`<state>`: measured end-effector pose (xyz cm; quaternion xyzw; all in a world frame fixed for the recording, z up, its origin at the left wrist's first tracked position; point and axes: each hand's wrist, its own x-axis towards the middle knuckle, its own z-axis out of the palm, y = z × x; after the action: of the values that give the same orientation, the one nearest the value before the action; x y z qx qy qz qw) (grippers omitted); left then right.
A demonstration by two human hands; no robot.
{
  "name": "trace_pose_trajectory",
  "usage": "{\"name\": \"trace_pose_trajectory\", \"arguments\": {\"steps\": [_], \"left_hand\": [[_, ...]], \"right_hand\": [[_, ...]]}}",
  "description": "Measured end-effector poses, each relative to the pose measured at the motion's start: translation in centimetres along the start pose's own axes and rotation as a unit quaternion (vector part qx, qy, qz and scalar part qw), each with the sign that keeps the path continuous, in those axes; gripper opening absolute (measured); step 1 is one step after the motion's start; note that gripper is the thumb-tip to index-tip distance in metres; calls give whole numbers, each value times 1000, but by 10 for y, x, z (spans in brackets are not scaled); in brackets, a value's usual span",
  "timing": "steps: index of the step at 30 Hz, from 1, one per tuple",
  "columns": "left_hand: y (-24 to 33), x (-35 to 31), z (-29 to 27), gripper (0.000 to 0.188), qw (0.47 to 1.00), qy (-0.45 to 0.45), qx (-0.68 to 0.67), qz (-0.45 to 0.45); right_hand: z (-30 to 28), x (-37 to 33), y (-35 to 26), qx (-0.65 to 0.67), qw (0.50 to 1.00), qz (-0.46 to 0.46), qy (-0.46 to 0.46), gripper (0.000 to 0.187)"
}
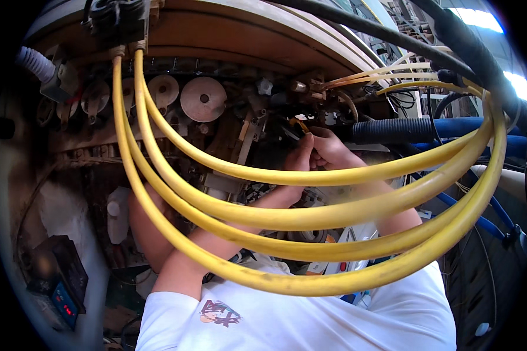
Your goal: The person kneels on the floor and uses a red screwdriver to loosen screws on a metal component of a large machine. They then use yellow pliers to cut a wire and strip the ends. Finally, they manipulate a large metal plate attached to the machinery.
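Both of my hands are together under the machine, beyond several yellow hoses (310, 217) that loop across in front of my arms. My left hand (299, 155) is closed, its thumb pointing up against a small yellow-and-dark piece (299, 124) whose kind I cannot make out. My right hand (329, 148) touches it from the right, fingers curled in; what lies within them is hidden. Just above the hands are dark machine parts and a small metal fitting (299, 87). A metal bracket (247, 133) stands to the left of them.
Round discs, the largest a pale one (203, 99), line the machine at the left. A black ribbed hose (383, 131) runs right from beside my hands. Thick dark cables (386, 36) cross the upper right. A control box (64, 292) with a lit display sits lower left.
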<state>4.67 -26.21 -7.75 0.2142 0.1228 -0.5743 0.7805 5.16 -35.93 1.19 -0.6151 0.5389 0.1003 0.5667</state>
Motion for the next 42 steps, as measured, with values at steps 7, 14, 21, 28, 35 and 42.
{"name": "trace_pose_trajectory", "arguments": {"steps": [7, 14, 21, 28, 35, 42], "left_hand": [[23, -3, 2, 52, 998, 7, 65, 2], [25, -33, 12, 52, 980, -83, 172, -48], [10, -30, -13, 31, 954, -200, 208, -81], [22, -138, -1, 33, 852, -271, 432, -120], [55, -197, 24, 34, 776, -266, 561, -112], [89, -213, 39, 36, 797, -255, 528, 143]], "right_hand": [[0, 6, 4, -12, 1000, 7, -16, 16], [-66, 3, 74, -58, 993, -97, 44, 51], [-29, -99, 86, -205, 947, -234, 76, 80], [3, -190, 156, 188, 975, -114, -21, 66], [6, -226, 194, 78, 951, -299, 5, 55], [-1, -243, 183, -91, 865, -490, 63, 55]]}}
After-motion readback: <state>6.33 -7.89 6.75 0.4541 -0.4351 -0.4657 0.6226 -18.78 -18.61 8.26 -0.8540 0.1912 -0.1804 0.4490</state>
